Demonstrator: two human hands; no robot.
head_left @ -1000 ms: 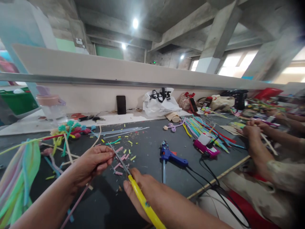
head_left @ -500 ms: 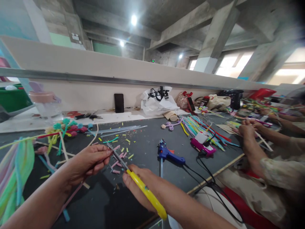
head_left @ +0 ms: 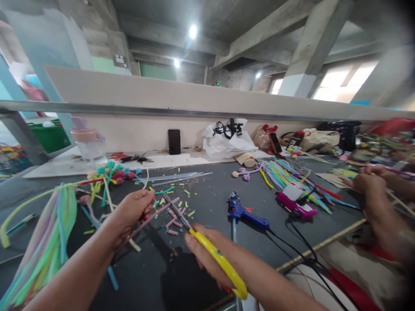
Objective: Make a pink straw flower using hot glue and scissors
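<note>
My left hand (head_left: 134,211) is closed, its fingers pinched around a fuzzy pink pipe cleaner (head_left: 155,216). The free end of that stem points right and crosses the blades of the scissors (head_left: 215,252). My right hand (head_left: 207,246) grips the scissors by their yellow handles, blades aimed up and left. Whether the blades touch the stem I cannot tell. Short cut pink pieces (head_left: 173,232) and small yellow pieces (head_left: 191,213) lie scattered on the dark table beyond and beneath the blades.
A blue hot glue gun (head_left: 246,214) with a cord lies right of my hands, near a magenta device (head_left: 296,205). Bundled pastel pipe cleaners (head_left: 48,246) lie at left. A phone (head_left: 174,141), a white bag (head_left: 227,140) and a bottle (head_left: 87,144) stand behind. A co-worker's hands (head_left: 369,185) are at right.
The view has turned left, so things sit further right. My left hand has turned over slightly, and the pink pipe cleaner now extends past its fingers across the scissor blades.
</note>
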